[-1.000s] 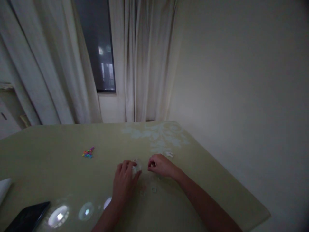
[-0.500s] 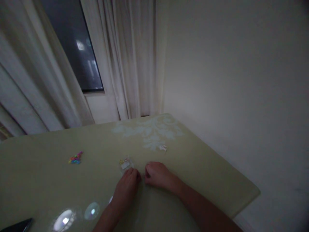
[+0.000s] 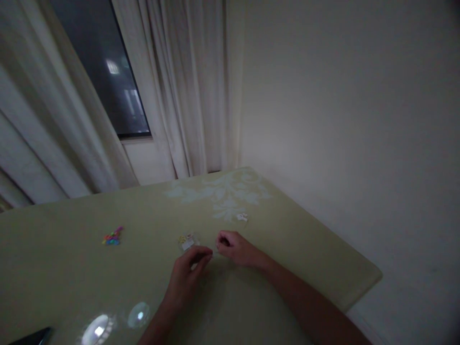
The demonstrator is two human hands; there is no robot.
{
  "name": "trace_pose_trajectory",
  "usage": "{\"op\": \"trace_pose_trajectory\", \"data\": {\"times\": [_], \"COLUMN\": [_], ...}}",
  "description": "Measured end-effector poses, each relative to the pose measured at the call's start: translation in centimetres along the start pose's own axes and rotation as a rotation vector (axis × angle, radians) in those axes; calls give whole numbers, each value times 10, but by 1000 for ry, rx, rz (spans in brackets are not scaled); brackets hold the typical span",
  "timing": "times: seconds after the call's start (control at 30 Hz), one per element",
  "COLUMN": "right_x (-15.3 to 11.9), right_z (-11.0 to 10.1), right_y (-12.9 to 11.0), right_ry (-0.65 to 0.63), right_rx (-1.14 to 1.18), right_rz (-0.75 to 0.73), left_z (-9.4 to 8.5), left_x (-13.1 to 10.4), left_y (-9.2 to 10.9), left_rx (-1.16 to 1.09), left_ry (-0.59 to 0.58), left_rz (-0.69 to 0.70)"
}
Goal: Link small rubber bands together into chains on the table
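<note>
Over the middle of the table, my left hand (image 3: 189, 273) pinches thumb and forefinger together, fingertips pointing right. Facing it, my right hand (image 3: 235, 248) is curled with its fingertips together. A faint thin line seems to span the small gap between them; what either hand holds is too small to name. Just behind my left hand lies a small clear packet (image 3: 187, 242) with yellow bits and a white label. Small white pieces (image 3: 242, 217) lie beyond my right hand. Farther left sits a little pile of multicoloured pieces (image 3: 113, 236).
The greenish table (image 3: 151, 215) has a pale leaf pattern near its far corner. A dark object (image 3: 34, 337) lies at the lower left edge, with bright light reflections near it. Curtains, a dark window and a plain wall stand behind the table.
My left hand has turned, so a gap now shows between its thumb and forefinger behind the pinch. My right hand has risen slightly in the picture. The view has shifted a little.
</note>
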State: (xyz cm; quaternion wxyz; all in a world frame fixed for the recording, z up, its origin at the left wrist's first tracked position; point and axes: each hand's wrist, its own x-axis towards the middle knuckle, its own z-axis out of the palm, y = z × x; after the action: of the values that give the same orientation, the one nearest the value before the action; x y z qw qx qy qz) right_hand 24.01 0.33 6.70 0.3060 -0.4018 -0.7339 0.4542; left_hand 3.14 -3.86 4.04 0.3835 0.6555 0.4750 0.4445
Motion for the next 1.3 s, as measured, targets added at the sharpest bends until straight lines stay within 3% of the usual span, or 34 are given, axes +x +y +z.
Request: {"op": "trace_pose_trajectory", "data": {"times": [0.27, 0.43, 0.57, 0.67, 0.73, 0.8, 0.93, 1.3], "right_x": [-4, -2, 0, 5, 9, 12, 16, 20], "right_z": [12, 16, 16, 9, 1, -4, -5, 2], "right_y": [-3, 3, 6, 8, 12, 18, 30, 41], "right_ry": [-91, -63, -40, 139, 310, 397, 346, 189], "right_rx": [170, 208, 231, 69, -138, -342, -550, -802], "right_rz": [19, -9, -3, -35, -55, -33, 48, 46], "left_z": [5, 2, 3, 5, 6, 7, 7, 5], "left_x": [-1, 2, 2, 1, 1, 1, 2, 5], "left_y": [3, -1, -1, 0, 0, 0, -2, -4], "left_rx": [-200, -132, -124, -130, -134, -131, -108, -120], "left_ry": [72, 84, 91, 112, 137, 171, 209, 247], "left_rz": [49, 144, 119, 86, 91, 121, 116, 97]}}
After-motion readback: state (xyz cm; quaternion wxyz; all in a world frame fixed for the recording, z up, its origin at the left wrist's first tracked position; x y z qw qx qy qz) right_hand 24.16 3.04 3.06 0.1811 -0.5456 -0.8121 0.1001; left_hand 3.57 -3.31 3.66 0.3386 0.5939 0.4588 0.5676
